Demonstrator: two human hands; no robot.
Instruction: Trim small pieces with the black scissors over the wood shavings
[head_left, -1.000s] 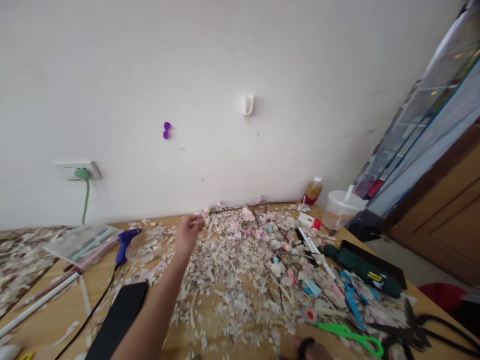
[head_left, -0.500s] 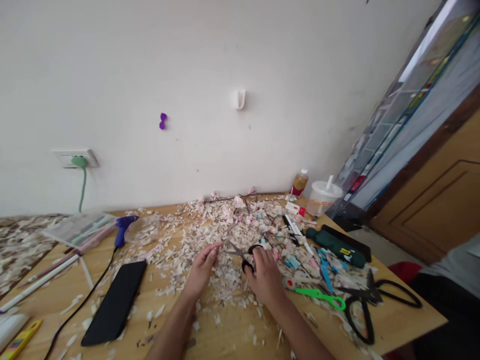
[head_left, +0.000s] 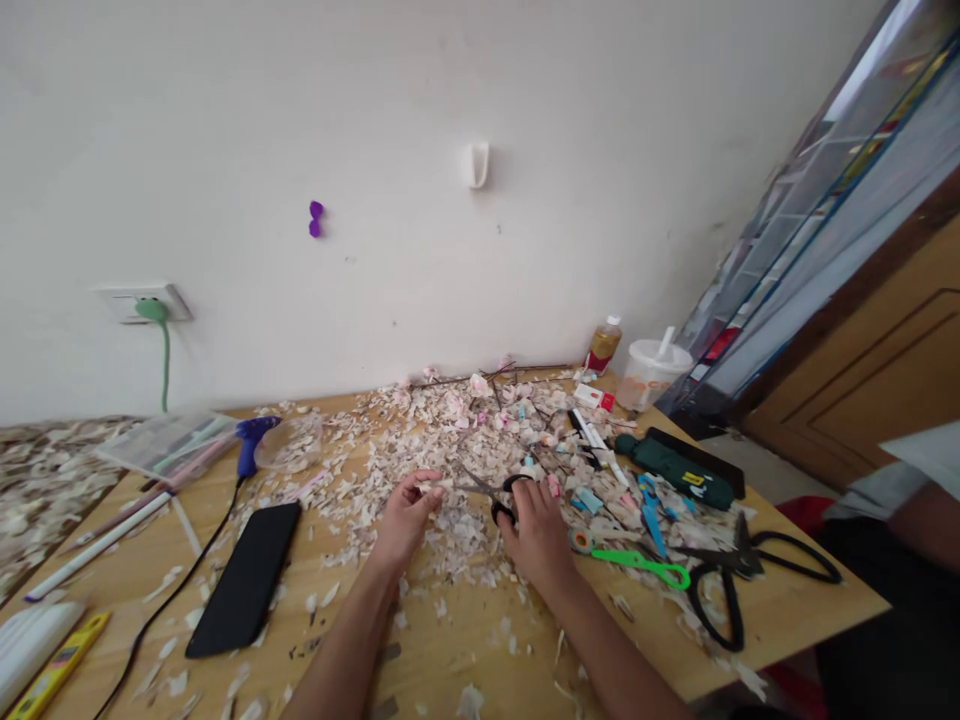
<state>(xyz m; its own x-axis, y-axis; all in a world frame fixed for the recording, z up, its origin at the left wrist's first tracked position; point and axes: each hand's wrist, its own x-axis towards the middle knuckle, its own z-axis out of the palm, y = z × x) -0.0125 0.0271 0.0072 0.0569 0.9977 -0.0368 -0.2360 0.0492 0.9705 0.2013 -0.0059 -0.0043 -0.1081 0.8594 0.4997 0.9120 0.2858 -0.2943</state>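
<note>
Black-handled scissors [head_left: 478, 486] are in my right hand [head_left: 538, 535], the fingers in the loops. Their blades point left and stand apart. My left hand [head_left: 407, 512] pinches a small pale piece [head_left: 435, 487], like a petal or shaving, close to the blade tips. The fingers partly hide this piece, so its exact kind is unclear. Under and around both hands lies a heap of pale, curled shavings [head_left: 457, 535]. Pink blossoms [head_left: 457, 408] on thin brown twigs lie behind the heap, near the wall.
To the left are a black phone [head_left: 245, 580], a blue glue gun [head_left: 250, 445] with its cord, and a yellow cutter [head_left: 60, 665]. On the right lie large black scissors [head_left: 724, 580], a green-handled tool [head_left: 645, 565] and a lidded cup [head_left: 651, 375]. Another person's arm [head_left: 922, 525] shows at the right edge.
The view has tilted slightly downward. The scissors' tips and the left fingertips have come closer together, and the pale piece shows more plainly. More of the other person's arm is visible.
</note>
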